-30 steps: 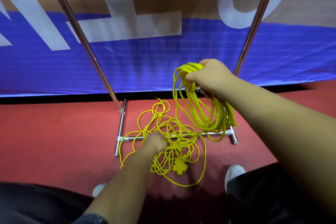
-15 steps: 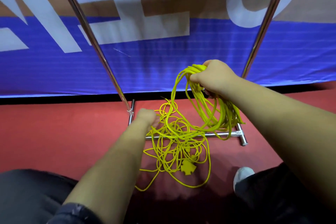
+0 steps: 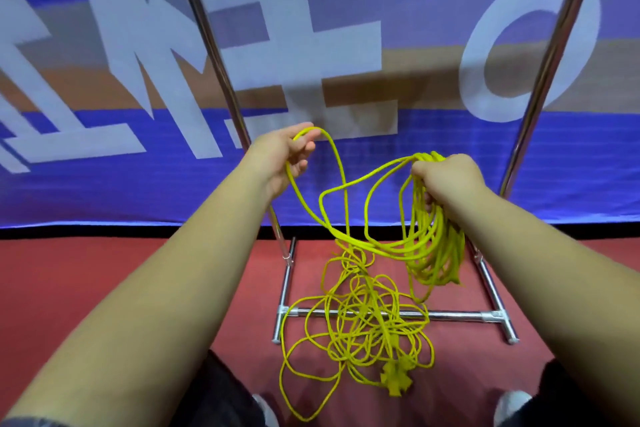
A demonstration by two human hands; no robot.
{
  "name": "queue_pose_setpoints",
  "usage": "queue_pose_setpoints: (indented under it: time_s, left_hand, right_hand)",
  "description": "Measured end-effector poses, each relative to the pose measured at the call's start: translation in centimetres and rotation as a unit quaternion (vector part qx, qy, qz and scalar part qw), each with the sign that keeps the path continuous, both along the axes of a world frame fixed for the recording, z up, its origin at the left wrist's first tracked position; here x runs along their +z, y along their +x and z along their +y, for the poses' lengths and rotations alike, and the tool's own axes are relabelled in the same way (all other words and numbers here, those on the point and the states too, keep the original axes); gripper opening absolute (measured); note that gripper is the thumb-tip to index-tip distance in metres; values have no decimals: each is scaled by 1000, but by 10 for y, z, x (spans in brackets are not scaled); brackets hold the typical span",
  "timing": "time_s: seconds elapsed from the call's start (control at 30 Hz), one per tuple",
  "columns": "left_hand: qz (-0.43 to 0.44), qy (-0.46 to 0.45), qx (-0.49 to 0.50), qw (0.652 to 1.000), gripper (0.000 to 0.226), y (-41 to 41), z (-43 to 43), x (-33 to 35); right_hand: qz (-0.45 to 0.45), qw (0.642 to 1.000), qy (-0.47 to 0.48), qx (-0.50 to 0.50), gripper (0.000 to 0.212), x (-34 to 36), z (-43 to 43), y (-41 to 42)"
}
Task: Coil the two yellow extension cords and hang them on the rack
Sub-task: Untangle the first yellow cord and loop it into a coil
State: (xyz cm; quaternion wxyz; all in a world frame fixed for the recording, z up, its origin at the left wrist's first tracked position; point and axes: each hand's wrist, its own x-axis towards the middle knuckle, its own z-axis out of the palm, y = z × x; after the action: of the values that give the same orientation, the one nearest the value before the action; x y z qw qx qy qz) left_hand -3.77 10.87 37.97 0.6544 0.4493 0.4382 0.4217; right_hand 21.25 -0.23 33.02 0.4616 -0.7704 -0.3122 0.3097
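Note:
My right hand [image 3: 446,177] grips a bundle of yellow cord loops [image 3: 436,243] that hangs down in front of the rack. My left hand [image 3: 289,154] is raised at the same height, fingers curled round a single strand of the yellow cord [image 3: 337,163] that runs up from the floor and across to the bundle. The loose part of the cord lies tangled on the red floor [image 3: 360,333] over the rack's bottom bar, with a yellow socket end [image 3: 396,381] at the front. I cannot tell the two cords apart in the tangle.
The metal rack has two slanted uprights [image 3: 207,42] [image 3: 550,59] and a floor crossbar [image 3: 457,315] with side feet. A blue and white banner [image 3: 104,184] stands right behind it. My dark trousers and white shoes [image 3: 509,406] are at the bottom edge.
My left hand rose from the tangle on the floor to chest height, pulling a strand of cord up with it. My right hand stayed on the bundle, and the view tilted upward.

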Motion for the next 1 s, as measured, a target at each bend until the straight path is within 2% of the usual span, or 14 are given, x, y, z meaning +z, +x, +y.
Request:
queue_pose_setpoints:
  time_s: [0.17,0.23,0.3,0.4,0.43,0.5,0.63,0.77,0.9,1.0]
  left_hand:
    - [-178,78,-9,981,43,-14,-13,59]
    - [-213,89,-5,973,44,-19,-18,64]
    - [-221,54,2,974,40,-24,-17,56]
    - [-148,-69,1,987,12,-30,-13,31]
    - [-95,-113,6,989,10,-31,-11,21]
    - [17,-177,18,984,22,-36,-9,-2]
    - [113,-230,11,966,20,-38,-7,-26]
    - [142,-207,21,968,30,-40,-5,-30]
    - [126,-158,47,978,31,-41,-6,-21]
    - [168,-64,4,984,30,-37,-14,-11]
  right_hand:
    - [87,993,48,-55,16,2,5,9]
    - [103,990,64,-71,15,3,6,11]
    - [114,987,77,-82,16,3,7,11]
    - [117,985,83,-100,21,5,5,10]
    - [122,983,86,-105,23,5,5,9]
    - [146,978,99,-109,24,6,4,6]
    - [200,965,131,-110,28,6,6,5]
    - [238,955,130,-122,21,3,10,10]
    - [224,952,108,-179,20,3,10,7]
    - [192,955,108,-198,26,1,9,3]
